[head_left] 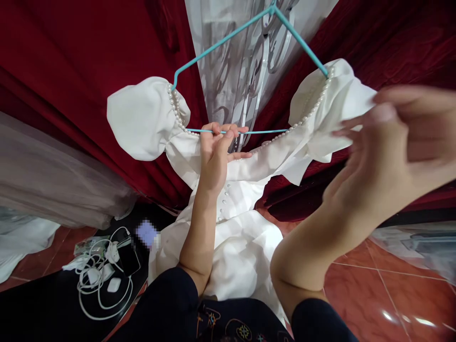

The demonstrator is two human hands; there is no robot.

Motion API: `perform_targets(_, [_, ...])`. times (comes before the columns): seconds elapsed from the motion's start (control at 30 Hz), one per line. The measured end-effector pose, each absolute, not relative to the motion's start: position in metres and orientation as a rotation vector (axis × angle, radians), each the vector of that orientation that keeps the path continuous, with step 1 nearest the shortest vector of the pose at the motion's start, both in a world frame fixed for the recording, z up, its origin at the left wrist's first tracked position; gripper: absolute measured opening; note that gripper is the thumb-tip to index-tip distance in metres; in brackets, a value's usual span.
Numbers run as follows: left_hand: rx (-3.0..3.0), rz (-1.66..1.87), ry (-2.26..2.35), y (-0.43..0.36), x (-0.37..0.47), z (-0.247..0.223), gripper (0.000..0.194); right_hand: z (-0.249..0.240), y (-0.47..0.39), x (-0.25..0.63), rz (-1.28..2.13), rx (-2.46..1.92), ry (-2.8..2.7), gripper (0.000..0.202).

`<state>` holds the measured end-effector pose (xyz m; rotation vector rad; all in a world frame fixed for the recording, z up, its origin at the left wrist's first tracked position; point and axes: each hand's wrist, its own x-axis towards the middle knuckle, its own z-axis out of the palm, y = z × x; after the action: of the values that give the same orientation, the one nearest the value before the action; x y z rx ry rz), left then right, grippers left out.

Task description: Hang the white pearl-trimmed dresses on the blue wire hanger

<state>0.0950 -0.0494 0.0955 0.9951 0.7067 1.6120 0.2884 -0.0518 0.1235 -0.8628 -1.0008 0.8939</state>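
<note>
A white dress [228, 228] with puffed sleeves, pearl trim [313, 111] along its neckline and several buttons down its front hangs on a light-blue clothes hanger [221, 42]. My left hand [214, 161] is closed on the hanger's thin lower bar at the neckline, the thumb over the bar and one finger stretched along the fabric. Smeared by motion, my right hand [395, 137] is at the outer edge of the right-hand puffed sleeve [345, 102]; the cloth is drawn to a point at its fingertips. The other sleeve [137, 118] puffs out freely.
Dark red drapes [89, 38] and sheer white fabric [217, 57] hang behind the dress. At lower left, a black surface [42, 304] bears a phone [128, 256] and tangled white cables [85, 285]. Red tiles [392, 289] cover the floor.
</note>
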Motion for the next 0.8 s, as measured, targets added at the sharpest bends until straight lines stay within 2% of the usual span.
perform_targets(0.17, [0.974,1.588,0.67,-0.051,0.097,0.098,0.026,0.097,-0.052,0.239,1.024,-0.735,-0.996,0.036])
perform_targets(0.37, [0.987,1.581,0.559,-0.061,0.09,0.087,0.02,0.057,-0.037,0.213,1.139,-0.449,-0.79,0.027])
perform_targets(0.57, [1.184,1.593,1.039,-0.083,0.062,0.086,0.037,0.055,-0.042,0.219,1.125,-0.517,-0.903,0.026])
perform_targets(0.63, [1.293,1.743,1.161,-0.083,0.053,0.096,0.034,0.058,-0.044,0.219,1.113,-0.538,-0.92,0.026])
perform_targets(0.7, [1.375,2.009,1.251,-0.076,0.045,0.107,0.017,0.059,-0.044,0.219,1.082,-0.562,-0.918,0.027])
perform_targets(0.73, [1.422,2.117,1.3,-0.069,0.042,0.111,0.015,0.059,-0.043,0.219,1.057,-0.572,-0.91,0.029])
perform_targets(0.8, [1.557,2.198,1.412,-0.052,0.034,0.116,0.038,0.06,-0.04,0.22,1.003,-0.58,-0.889,0.032])
